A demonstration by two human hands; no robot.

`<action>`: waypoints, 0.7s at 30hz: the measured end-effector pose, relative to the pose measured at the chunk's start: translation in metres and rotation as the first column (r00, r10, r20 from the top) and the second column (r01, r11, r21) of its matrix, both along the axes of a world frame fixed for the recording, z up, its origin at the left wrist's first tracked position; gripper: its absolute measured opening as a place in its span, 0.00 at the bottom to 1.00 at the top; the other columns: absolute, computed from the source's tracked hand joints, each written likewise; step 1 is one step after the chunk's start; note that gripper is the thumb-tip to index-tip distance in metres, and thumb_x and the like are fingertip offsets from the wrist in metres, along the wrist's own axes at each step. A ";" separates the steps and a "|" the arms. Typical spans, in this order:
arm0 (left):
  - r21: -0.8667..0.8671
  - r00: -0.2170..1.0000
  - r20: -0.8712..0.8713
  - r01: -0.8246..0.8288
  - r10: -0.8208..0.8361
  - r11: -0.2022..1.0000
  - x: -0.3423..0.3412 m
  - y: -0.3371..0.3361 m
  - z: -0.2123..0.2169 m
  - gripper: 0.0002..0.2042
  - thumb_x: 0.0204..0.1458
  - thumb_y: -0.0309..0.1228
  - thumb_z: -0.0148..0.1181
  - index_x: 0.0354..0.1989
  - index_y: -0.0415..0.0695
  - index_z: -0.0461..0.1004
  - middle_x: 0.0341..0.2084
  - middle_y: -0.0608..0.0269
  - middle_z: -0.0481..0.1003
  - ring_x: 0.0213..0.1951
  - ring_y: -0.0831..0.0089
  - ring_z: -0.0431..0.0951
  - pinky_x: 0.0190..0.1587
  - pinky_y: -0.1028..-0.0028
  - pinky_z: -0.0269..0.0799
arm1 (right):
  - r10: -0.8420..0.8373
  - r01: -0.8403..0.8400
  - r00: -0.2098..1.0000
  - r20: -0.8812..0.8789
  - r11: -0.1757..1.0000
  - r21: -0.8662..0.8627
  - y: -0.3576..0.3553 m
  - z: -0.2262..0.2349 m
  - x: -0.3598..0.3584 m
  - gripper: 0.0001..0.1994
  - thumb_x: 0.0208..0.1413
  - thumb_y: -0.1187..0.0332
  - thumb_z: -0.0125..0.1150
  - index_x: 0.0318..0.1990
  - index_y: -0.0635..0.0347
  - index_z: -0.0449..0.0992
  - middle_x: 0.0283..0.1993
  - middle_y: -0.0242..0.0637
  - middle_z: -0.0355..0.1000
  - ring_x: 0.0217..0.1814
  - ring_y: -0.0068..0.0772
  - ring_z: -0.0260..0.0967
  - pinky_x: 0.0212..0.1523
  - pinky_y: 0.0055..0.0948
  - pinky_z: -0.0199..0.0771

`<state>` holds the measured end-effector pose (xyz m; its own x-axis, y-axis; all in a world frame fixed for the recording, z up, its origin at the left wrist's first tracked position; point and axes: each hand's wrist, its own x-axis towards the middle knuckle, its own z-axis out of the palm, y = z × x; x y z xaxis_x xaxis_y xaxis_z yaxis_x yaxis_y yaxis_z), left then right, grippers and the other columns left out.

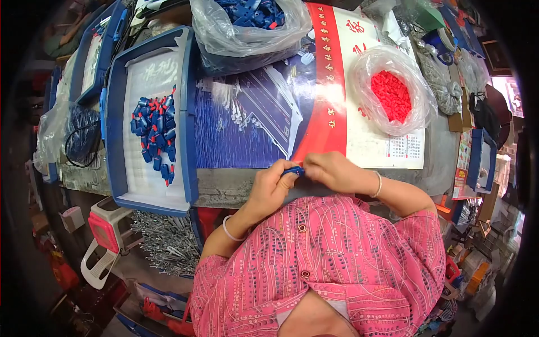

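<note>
Head view: left hand (269,188) and right hand (331,171) meet at the tabletop (236,188) edge, fingers of both pinched on one small blue part (293,170). Left of the fingers, a tray (188,112) holds a modest pile of finished blue-and-red pieces (155,132); bags of blue parts (247,22) and red parts (392,94) beyond look pretty full, so plenty left.
</note>
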<state>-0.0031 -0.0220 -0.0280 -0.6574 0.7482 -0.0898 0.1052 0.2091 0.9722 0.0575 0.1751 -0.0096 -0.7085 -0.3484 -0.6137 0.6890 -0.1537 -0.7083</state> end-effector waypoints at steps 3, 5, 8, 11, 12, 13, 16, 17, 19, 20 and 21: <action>-0.002 0.900 0.434 0.040 -0.035 0.999 -0.001 -0.002 0.008 0.08 0.56 0.29 0.49 0.39 0.37 0.68 0.20 0.66 0.70 0.20 0.82 0.68 0.23 0.79 0.65 | 0.309 -0.005 0.742 -0.595 0.890 0.456 0.007 -0.004 -0.003 0.12 0.53 0.58 0.52 0.29 0.58 0.68 0.19 0.32 0.60 0.20 0.30 0.61 0.31 0.31 0.64; 0.027 0.828 0.557 0.055 -0.061 0.998 -0.001 -0.002 0.011 0.09 0.57 0.30 0.47 0.39 0.37 0.68 0.19 0.69 0.69 0.21 0.86 0.66 0.23 0.81 0.63 | 0.578 0.172 0.362 -0.731 0.730 0.662 0.011 -0.007 -0.004 0.10 0.49 0.62 0.55 0.30 0.58 0.67 0.21 0.34 0.61 0.22 0.34 0.62 0.31 0.31 0.63; -0.015 0.922 0.371 0.123 -0.109 0.992 0.000 0.001 0.011 0.09 0.55 0.28 0.51 0.41 0.37 0.68 0.22 0.63 0.71 0.20 0.78 0.70 0.23 0.78 0.66 | 0.616 0.206 0.359 -0.701 0.680 0.703 0.003 -0.011 0.006 0.11 0.51 0.60 0.54 0.27 0.58 0.66 0.20 0.34 0.61 0.22 0.34 0.62 0.30 0.33 0.63; 0.125 0.913 -0.404 -0.012 0.062 0.992 0.005 0.005 0.001 0.09 0.52 0.27 0.54 0.40 0.38 0.68 0.22 0.57 0.72 0.20 0.67 0.73 0.24 0.74 0.68 | 0.373 0.015 0.704 -0.604 0.843 0.538 -0.002 -0.013 0.009 0.16 0.56 0.56 0.50 0.24 0.58 0.65 0.18 0.32 0.59 0.19 0.31 0.59 0.28 0.33 0.62; 0.063 0.847 -0.532 0.009 0.026 0.998 0.005 0.004 -0.004 0.10 0.50 0.26 0.56 0.40 0.38 0.69 0.22 0.55 0.72 0.21 0.62 0.73 0.25 0.72 0.69 | 0.240 -0.054 0.834 -0.497 0.932 0.359 -0.002 -0.013 0.007 0.17 0.57 0.55 0.48 0.24 0.57 0.65 0.17 0.31 0.58 0.18 0.29 0.58 0.27 0.32 0.62; -0.001 0.763 -0.646 0.020 -0.016 1.000 0.005 0.003 -0.006 0.10 0.48 0.26 0.57 0.40 0.39 0.69 0.22 0.52 0.72 0.21 0.58 0.73 0.26 0.70 0.70 | 0.129 -0.080 0.931 -0.341 0.985 0.155 -0.002 -0.014 0.005 0.18 0.58 0.54 0.45 0.24 0.57 0.65 0.16 0.30 0.58 0.16 0.27 0.56 0.27 0.31 0.62; 0.089 0.924 -0.379 -0.027 0.059 0.996 0.003 0.002 -0.008 0.09 0.51 0.26 0.55 0.40 0.39 0.69 0.20 0.57 0.72 0.19 0.67 0.73 0.24 0.74 0.68 | 0.022 0.100 0.964 0.265 0.894 -0.436 -0.001 -0.016 0.001 0.22 0.62 0.50 0.39 0.23 0.56 0.65 0.13 0.27 0.56 0.12 0.21 0.52 0.25 0.29 0.63; 0.089 0.923 -0.380 -0.025 0.057 0.996 0.002 0.000 -0.002 0.09 0.51 0.26 0.55 0.40 0.39 0.69 0.20 0.57 0.72 0.19 0.67 0.73 0.24 0.74 0.68 | 0.006 0.037 0.988 0.152 0.960 -0.277 0.001 -0.009 0.003 0.19 0.60 0.52 0.44 0.28 0.59 0.68 0.18 0.32 0.62 0.18 0.28 0.60 0.29 0.30 0.64; -0.039 0.982 0.185 -0.017 0.023 0.999 0.001 -0.004 0.013 0.08 0.54 0.27 0.49 0.39 0.36 0.69 0.19 0.63 0.71 0.19 0.80 0.70 0.23 0.79 0.66 | 0.161 -0.024 0.884 -0.440 0.954 0.299 0.002 -0.007 0.002 0.17 0.57 0.54 0.48 0.30 0.60 0.69 0.22 0.35 0.64 0.23 0.32 0.63 0.32 0.31 0.64; -0.037 0.983 0.184 -0.021 0.028 0.999 0.002 -0.005 0.012 0.08 0.54 0.27 0.49 0.39 0.36 0.69 0.19 0.63 0.71 0.19 0.80 0.70 0.23 0.79 0.66 | 0.559 0.257 0.467 -0.685 0.656 0.710 0.005 -0.005 0.000 0.15 0.54 0.55 0.52 0.33 0.61 0.69 0.26 0.37 0.66 0.28 0.36 0.65 0.34 0.32 0.65; -0.011 0.960 0.280 -0.028 0.030 1.000 0.002 -0.006 0.010 0.09 0.55 0.28 0.49 0.39 0.36 0.69 0.19 0.66 0.70 0.19 0.83 0.68 0.23 0.81 0.65 | 0.682 0.222 0.396 -0.615 0.578 0.785 0.010 0.002 -0.003 0.15 0.48 0.58 0.57 0.35 0.61 0.69 0.31 0.40 0.67 0.34 0.41 0.65 0.39 0.35 0.64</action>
<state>-0.0011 -0.0278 -0.0178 -0.6267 0.7280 -0.2780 -0.1769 0.2145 0.9606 0.0548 0.1848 -0.0075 -0.9045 -0.4108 0.1144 -0.3926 0.6979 -0.5990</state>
